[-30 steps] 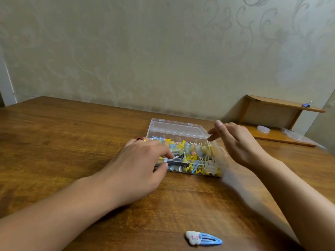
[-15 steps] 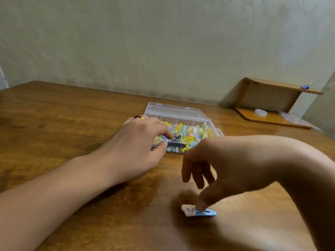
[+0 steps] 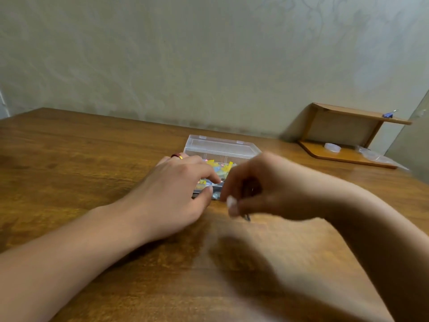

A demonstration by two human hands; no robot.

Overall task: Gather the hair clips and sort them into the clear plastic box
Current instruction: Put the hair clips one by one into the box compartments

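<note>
On the wooden table (image 3: 69, 159), a clear box (image 3: 220, 147) sat with its lid swung back toward the wall, and every other thing lay around that box. Yellow, blue and pink clips (image 3: 217, 167) filled its open compartments, partly hidden behind both hands. At the box's front left corner the left hand (image 3: 176, 189) gripped the rim, index finger curled over the edge and thumb pressed against the front wall; a red and gold ring (image 3: 177, 155) showed on 1 finger beside the box's left side. Just in front of the box's front right corner the right hand (image 3: 262, 189) hovered, blurred, its fingers curled and pinching a small clip (image 3: 233, 203), white at 1 end with a thin dark tip poking out below the fingers. Well to the right of the box stood a low wooden shelf (image 3: 348, 135) against the wall, a blue binder clip (image 3: 388, 115) on top.
</note>
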